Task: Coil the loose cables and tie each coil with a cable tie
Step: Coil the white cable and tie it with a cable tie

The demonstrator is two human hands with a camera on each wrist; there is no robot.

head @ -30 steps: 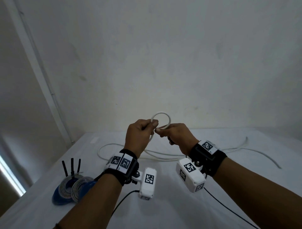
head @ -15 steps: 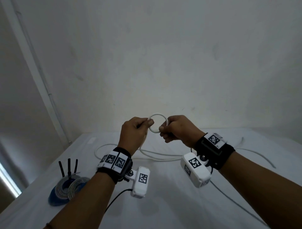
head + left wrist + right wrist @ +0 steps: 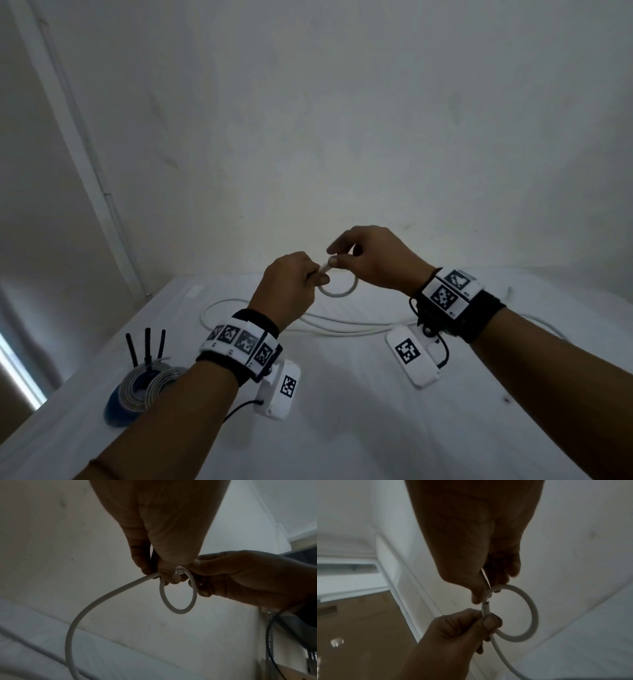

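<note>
The head view looks forward and down from above the forearms: the white table [image 3: 342,428] fills the lower half, the wall [image 3: 342,120] the upper, and both hands meet near centre at a middling distance. The left wrist view sits very near under the left hand [image 3: 163,527], which hangs from 12 o'clock, and looks along it toward the wall, with the right hand [image 3: 248,577] entering from 3 o'clock. The right wrist view mirrors this, close under the right hand, the left hand [image 3: 453,635] coming in from 7 o'clock. All three share the small loop of white cable [image 3: 337,286] pinched between the hands.
</note>
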